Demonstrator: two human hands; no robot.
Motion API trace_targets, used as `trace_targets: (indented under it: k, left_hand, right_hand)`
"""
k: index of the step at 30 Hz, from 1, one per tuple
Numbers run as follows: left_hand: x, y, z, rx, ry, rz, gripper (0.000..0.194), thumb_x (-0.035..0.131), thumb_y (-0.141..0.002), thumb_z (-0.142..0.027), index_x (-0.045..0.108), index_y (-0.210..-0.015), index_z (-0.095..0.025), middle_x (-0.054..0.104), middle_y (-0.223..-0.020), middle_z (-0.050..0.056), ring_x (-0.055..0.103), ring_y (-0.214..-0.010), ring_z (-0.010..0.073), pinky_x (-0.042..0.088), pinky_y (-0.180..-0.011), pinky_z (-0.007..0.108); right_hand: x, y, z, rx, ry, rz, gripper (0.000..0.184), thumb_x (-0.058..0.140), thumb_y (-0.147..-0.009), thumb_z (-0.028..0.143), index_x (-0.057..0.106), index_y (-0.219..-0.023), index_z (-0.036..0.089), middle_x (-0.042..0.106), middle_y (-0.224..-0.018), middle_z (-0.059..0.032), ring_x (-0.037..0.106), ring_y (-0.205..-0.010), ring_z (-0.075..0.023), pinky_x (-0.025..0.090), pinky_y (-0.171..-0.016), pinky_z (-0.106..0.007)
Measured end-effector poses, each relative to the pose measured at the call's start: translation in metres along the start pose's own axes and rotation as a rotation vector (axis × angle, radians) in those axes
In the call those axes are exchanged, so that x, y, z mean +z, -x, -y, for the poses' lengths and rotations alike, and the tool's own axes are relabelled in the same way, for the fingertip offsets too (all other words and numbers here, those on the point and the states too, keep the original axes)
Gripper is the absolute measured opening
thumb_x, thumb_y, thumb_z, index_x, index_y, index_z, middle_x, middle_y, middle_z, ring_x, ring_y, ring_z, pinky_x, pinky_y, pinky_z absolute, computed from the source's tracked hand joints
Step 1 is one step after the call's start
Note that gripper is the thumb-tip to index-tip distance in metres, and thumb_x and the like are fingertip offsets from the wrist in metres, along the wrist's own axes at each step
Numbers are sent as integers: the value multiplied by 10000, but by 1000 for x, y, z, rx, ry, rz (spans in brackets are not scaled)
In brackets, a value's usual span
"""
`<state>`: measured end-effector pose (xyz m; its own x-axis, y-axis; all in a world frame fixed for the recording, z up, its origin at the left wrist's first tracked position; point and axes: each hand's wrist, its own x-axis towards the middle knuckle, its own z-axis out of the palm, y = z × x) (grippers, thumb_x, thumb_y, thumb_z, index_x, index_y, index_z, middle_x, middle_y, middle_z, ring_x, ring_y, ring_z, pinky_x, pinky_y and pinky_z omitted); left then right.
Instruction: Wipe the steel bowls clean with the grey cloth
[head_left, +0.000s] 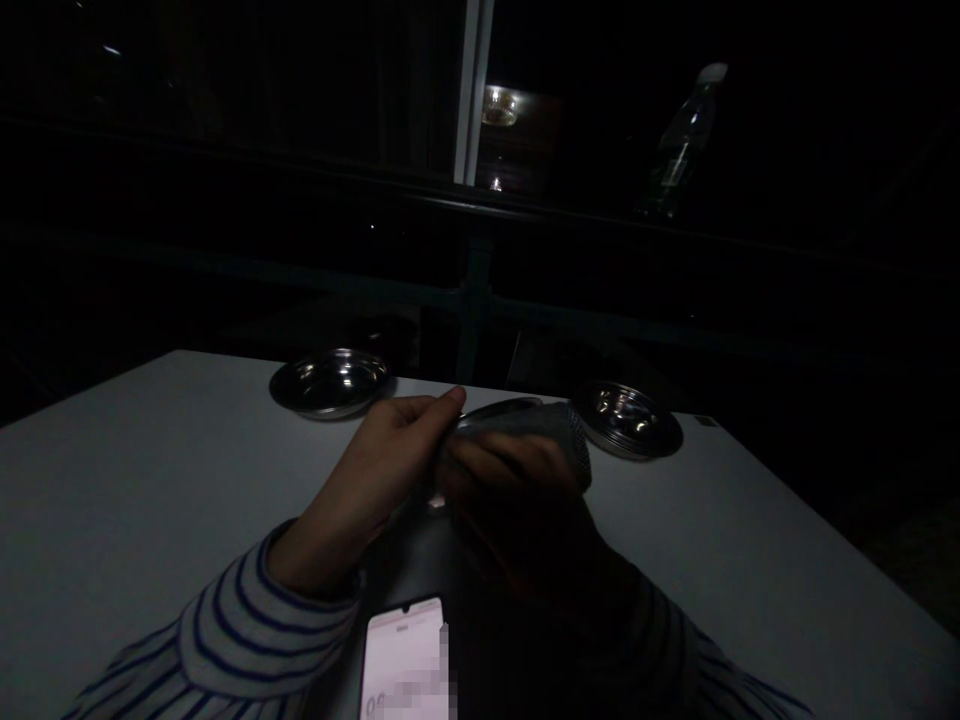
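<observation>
Over the white table, my left hand (pixel 390 455) is closed on the edge of a shiny metal dish (pixel 491 409), thumb along its rim. Against the dish's inner face, my right hand (pixel 517 490) presses a grey cloth (pixel 562 428), with its fingers curled over it. Most of the dish is hidden behind both hands and the cloth. The right hand is in deep shadow and slightly blurred.
A steel dish (pixel 330 385) rests at the table's far left edge. Several similar dishes (pixel 630 425) appear stacked at the far right. A lit phone (pixel 405 650) lies near me. Behind the table, a clear bottle (pixel 682 140) stands by the dark window.
</observation>
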<state>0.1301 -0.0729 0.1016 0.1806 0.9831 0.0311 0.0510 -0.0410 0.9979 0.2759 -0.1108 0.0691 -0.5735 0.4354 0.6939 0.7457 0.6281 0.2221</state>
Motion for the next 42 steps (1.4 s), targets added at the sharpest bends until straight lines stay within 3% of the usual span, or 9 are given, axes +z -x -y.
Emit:
trace_targets:
  k: [7,14,20,26,28,33,35,39,42]
  left_hand:
    - [1,1,-2,-21,9,15,388,522,-726,-507,558,-548,-165,546,-491,-14,478,-452,94,338,-440,200]
    - [2,1,-2,-43,28,-11,358,569,-697,-484,537,-534,-167,495,-464,-41,439,-430,79,313,-416,188]
    - [-1,2,-4,-6,7,-10,382,531,-713,-513,558,-565,-162,558,-518,-9,494,-483,108,349,-461,212]
    - [-1,3,-2,-13,5,16,346,552,-709,-485,543,-561,-173,503,-486,-38,455,-450,90,322,-436,202]
    - [0,3,-2,-17,8,31,343,557,-707,-485,549,-571,-171,511,-505,-34,465,-465,89,333,-446,201]
    - [0,3,-4,-23,5,33,351,553,-708,-498,558,-597,-165,526,-529,-18,479,-475,93,332,-444,205]
    - [-1,3,-5,-30,19,52,342,559,-706,-492,556,-603,-166,524,-528,-20,482,-479,95,338,-449,206]
    - [-1,4,-6,-26,37,96,319,576,-702,-464,553,-595,-165,515,-527,-28,479,-484,91,335,-451,200]
    - [-1,5,-5,-23,28,121,316,573,-708,-460,557,-607,-161,524,-538,-27,480,-495,88,332,-462,198]
  right_hand:
    - [-5,1,-13,180,-53,-102,250,443,-846,257,549,-1049,155,565,-1126,-76,469,-1005,-202,371,-787,-353]
    - [3,-1,5,-33,-4,-19,263,455,-827,247,553,-1060,175,594,-1080,-36,459,-1012,-190,339,-777,-352]
    - [-6,3,-24,287,-7,-112,248,427,-847,248,580,-1016,150,582,-1074,-87,505,-955,-202,389,-775,-343]
    - [-3,-1,-3,-1,-7,-10,309,454,-828,297,542,-1097,174,575,-1135,-42,453,-1045,-214,351,-806,-376]
    - [-3,0,-5,18,-5,-36,295,449,-832,305,549,-1082,185,576,-1135,-40,460,-1036,-213,351,-800,-377]
    - [-6,3,-24,254,-11,-112,260,433,-845,245,568,-1046,149,573,-1107,-83,494,-988,-199,394,-800,-346]
    - [-6,2,-18,218,-14,-102,276,442,-841,255,560,-1065,146,565,-1125,-84,479,-1009,-206,396,-808,-352]
    - [-3,0,-2,-8,25,-26,311,449,-835,292,538,-1109,175,568,-1147,-44,450,-1055,-211,365,-820,-380]
    - [-4,1,-9,42,22,-61,290,448,-836,294,551,-1082,181,572,-1142,-49,475,-1026,-211,372,-802,-376]
